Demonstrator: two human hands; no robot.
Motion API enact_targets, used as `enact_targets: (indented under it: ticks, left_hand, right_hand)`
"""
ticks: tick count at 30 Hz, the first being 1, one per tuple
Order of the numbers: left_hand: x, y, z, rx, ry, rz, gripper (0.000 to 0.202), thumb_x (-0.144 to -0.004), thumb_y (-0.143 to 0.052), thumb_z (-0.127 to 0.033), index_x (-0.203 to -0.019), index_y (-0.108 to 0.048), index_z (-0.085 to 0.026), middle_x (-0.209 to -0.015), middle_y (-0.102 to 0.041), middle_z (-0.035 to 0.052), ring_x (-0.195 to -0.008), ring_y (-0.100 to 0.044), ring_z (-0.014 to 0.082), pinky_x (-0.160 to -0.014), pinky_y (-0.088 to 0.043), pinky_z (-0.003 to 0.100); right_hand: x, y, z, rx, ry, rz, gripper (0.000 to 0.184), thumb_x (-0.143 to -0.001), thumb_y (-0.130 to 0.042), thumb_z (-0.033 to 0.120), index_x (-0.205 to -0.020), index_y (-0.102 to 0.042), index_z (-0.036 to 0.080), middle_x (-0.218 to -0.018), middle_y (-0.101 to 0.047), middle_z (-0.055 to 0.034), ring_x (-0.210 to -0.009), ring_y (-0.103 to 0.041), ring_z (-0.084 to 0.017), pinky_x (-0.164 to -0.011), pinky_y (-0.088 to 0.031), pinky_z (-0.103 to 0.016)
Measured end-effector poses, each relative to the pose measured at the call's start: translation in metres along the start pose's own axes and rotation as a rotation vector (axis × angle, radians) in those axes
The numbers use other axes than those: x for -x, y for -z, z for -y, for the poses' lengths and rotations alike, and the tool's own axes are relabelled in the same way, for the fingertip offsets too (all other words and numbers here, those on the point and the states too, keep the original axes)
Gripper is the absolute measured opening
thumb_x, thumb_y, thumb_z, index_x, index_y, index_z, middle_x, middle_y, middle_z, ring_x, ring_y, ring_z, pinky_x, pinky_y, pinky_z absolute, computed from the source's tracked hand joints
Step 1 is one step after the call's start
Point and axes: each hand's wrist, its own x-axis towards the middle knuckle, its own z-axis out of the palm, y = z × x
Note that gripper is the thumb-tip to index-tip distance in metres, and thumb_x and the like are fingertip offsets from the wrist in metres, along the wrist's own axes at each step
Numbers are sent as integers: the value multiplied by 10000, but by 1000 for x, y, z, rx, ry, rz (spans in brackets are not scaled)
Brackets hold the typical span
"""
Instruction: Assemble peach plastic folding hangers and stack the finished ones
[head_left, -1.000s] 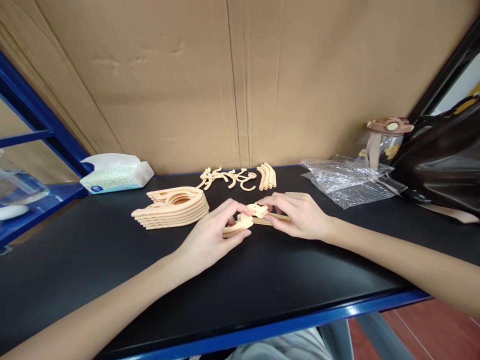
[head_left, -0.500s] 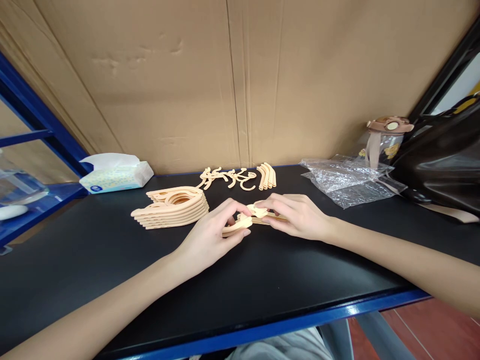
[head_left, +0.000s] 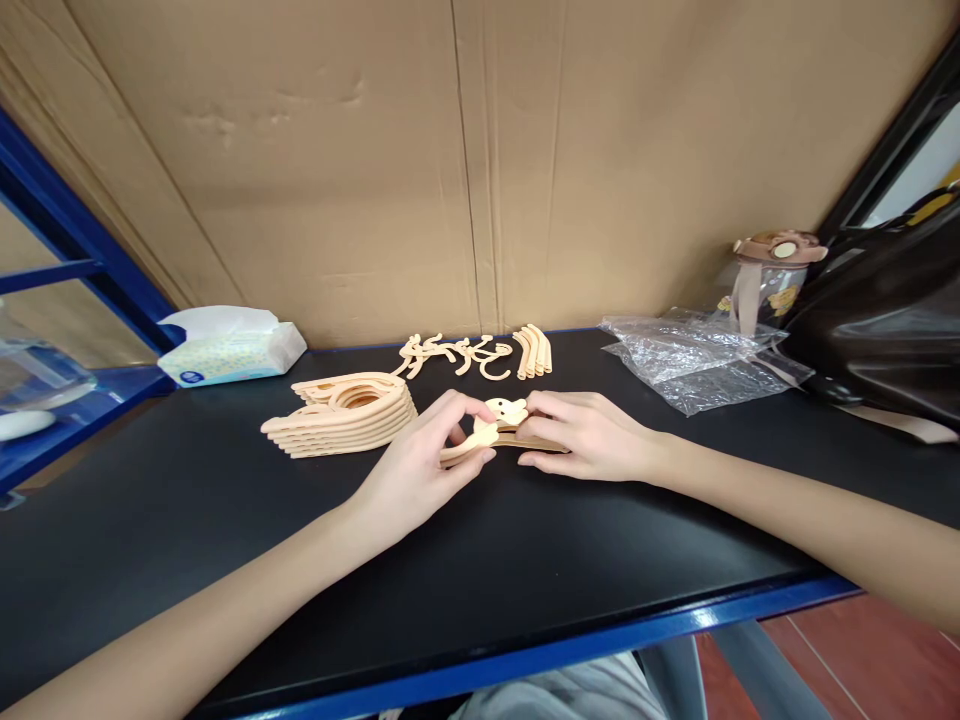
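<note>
Your left hand (head_left: 416,450) pinches a slender, curved, cream plastic strip (head_left: 482,438), its long axis running rightward from the grip; just beyond lies a cream plastic animal-face piece (head_left: 508,410), near both hands; whether your right hand (head_left: 592,435) grips anything, you cannot tell.

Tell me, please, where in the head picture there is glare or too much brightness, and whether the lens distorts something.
Head view: white glints on the crinkled plastic bag and a bright spot on the blue table edge; head view: the pale piece in the left hand looks partly washed out; head view: wide-angle distortion seems to stretch the forearms toward the picture's sides.
</note>
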Motion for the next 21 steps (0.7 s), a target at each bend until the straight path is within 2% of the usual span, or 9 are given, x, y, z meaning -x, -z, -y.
enact_targets:
  ticks: [4,9,16,21]
  left_hand:
    - [0,0,0,2,14,14,184,-848,-536,-208,-1019,-482,-246,-849,-520,-34,-666,-488,106,-613,-385,233]
    - [0,0,0,-3,19,24,179,-849,-528,-217,-1020,-484,-246,-820,-511,-37,-666,-491,108,-628,-396,239]
    - [0,-3,3,53,63,6,193,-848,-518,-237,-1036,-472,-236,-735,-485,-41,-649,-492,122,-631,-406,257]
    - [0,-5,6,103,120,18,219,-852,-532,-275,-1057,-459,-247,-686,-453,-54,-610,-469,117,-607,-400,254]
  right_hand:
    - [0,-2,-1,-11,6,51,302,-946,-399,376,-963,-619,171,-835,-532,-33,-758,-510,-140,-658,-420,-250]
    - [-1,-2,-2,-4,-23,92,240,-940,-416,299,-935,-622,176,-861,-535,-39,-757,-512,-141,-641,-420,-251]
    - [1,-4,-5,-70,-22,86,204,-925,-449,269,-1040,-599,194,-999,-577,-46,-920,-533,-159,-776,-461,-289]
    - [0,-3,-4,-114,-45,72,215,-928,-444,246,-1068,-606,220,-1001,-593,-28,-909,-546,-145,-773,-461,-275]
